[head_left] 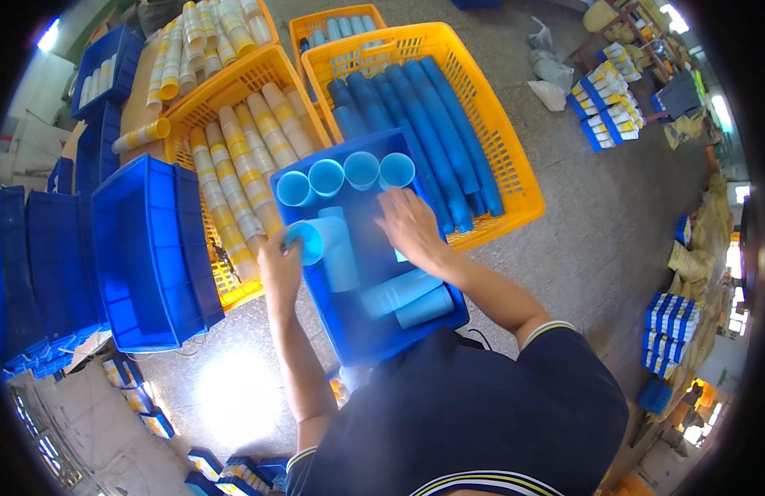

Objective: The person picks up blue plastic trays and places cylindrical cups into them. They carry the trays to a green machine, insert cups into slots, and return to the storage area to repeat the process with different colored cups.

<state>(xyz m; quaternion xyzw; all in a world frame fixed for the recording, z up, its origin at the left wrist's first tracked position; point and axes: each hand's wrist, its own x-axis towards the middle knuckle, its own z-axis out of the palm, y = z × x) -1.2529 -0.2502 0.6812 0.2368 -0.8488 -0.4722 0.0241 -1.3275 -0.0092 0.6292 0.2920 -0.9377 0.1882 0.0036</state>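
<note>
I see left hand clenched round light-blue cup stack, at left wall of blue bin; stack's long axis runs near-far, mouth tipped left. Right hand released, flat on bin floor, just right of stack; upright cups line far wall.

Factory packing floor, concrete floor, yellow crates of tubes, stacked blue bins, boxed stock etc.
</note>
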